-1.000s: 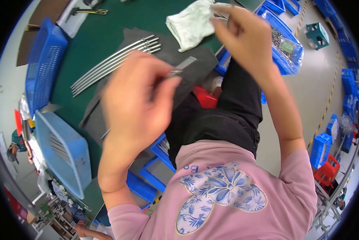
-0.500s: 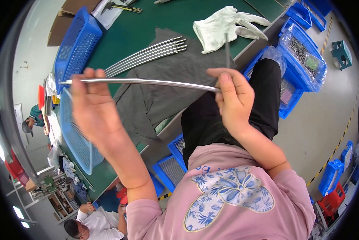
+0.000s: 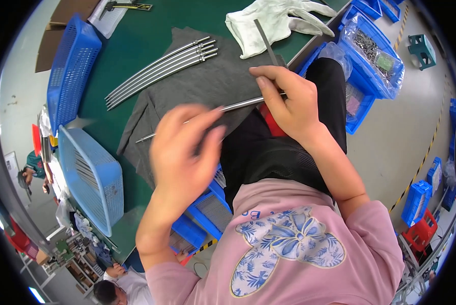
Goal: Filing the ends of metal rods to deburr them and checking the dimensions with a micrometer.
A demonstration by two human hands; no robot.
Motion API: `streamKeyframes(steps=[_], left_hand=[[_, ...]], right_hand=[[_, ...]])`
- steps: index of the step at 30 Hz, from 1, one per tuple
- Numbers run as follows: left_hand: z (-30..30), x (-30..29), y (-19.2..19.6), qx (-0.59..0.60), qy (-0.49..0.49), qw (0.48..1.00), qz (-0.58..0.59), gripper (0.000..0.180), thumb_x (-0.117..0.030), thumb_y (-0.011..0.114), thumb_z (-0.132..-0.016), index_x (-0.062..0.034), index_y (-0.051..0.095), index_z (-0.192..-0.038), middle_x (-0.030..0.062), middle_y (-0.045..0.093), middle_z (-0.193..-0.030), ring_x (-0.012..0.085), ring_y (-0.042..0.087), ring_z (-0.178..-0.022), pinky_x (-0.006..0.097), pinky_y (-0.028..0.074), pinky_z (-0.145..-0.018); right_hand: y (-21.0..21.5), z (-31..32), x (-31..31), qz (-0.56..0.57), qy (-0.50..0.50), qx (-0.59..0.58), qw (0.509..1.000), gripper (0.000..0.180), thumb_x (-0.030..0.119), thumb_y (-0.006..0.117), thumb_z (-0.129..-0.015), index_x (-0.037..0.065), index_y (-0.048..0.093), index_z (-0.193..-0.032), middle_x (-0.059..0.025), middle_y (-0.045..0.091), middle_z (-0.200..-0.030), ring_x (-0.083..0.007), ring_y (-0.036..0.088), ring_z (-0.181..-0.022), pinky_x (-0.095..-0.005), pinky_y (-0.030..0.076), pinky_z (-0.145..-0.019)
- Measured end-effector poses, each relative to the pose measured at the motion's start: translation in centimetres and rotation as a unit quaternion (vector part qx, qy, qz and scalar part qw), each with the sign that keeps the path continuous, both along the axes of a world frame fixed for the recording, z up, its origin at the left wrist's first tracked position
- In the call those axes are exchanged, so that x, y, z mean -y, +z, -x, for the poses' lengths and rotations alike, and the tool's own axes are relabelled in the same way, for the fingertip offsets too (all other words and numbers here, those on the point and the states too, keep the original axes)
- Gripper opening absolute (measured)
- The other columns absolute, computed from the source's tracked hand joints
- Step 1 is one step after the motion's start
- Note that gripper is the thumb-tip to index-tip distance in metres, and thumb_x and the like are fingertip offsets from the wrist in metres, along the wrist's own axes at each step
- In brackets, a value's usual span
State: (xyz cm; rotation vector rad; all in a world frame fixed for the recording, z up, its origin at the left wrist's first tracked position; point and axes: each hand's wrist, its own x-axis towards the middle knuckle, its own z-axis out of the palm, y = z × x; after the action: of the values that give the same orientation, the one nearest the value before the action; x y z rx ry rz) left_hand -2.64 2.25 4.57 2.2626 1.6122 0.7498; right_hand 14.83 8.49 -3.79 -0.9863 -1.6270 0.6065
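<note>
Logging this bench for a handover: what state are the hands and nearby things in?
Slanting rod: held
Right hand: closed on slanting rod
Left hand: blurred, grip unclear
Flat strip: sticking out from right hand
Loose rods: lying side by side
White glove: lying unworn
Grey cloth: spread, creased
Light-blue basket: pieces inside

Brightly and evenly lit indoors; glinting along metal rods [image 3: 159, 68]; glowing at lower left from a light strip [image 3: 36, 295]; motion-blurred at left hand [image 3: 184, 150]; fisheye-bent toward rim, black in corners.
</note>
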Motion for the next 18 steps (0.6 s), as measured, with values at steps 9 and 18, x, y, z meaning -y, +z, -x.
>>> streamKeyframes(steps=[9, 18], left_hand=[[-3.2, -4.6, -3.4, 0.032, -0.071, 0.996, -0.034, 0.017, -0.003, 0.069, -0.064, -0.0052, 0.063, -0.079, 0.0048, 0.053, -0.074, 0.0233, 0.052, -0.068, 0.033, 0.043, -0.057], [-3.4, -4.6, -4.8, 0.107, -0.067, 0.990, -0.064, 0.020, 0.000, 0.070, -0.062, -0.0049, 0.063, -0.081, 0.0050, 0.052, -0.073, 0.0226, 0.050, -0.065, 0.033, 0.041, -0.055]], right_hand=[[2.2, -3.8, 0.3, 0.063, 0.005, 0.073, 0.995, 0.050, 0.001, 0.049, -0.084, 0.012, 0.042, -0.133, -0.0122, 0.060, -0.078, -0.0234, 0.057, -0.061, -0.0288, 0.047, -0.059], [0.9, -4.3, 6.1, 0.145, 0.075, -0.007, 0.987, 0.050, -0.012, 0.039, -0.081, -0.002, 0.044, -0.130, -0.0033, 0.050, -0.061, -0.0102, 0.050, -0.052, -0.0212, 0.044, -0.054]])
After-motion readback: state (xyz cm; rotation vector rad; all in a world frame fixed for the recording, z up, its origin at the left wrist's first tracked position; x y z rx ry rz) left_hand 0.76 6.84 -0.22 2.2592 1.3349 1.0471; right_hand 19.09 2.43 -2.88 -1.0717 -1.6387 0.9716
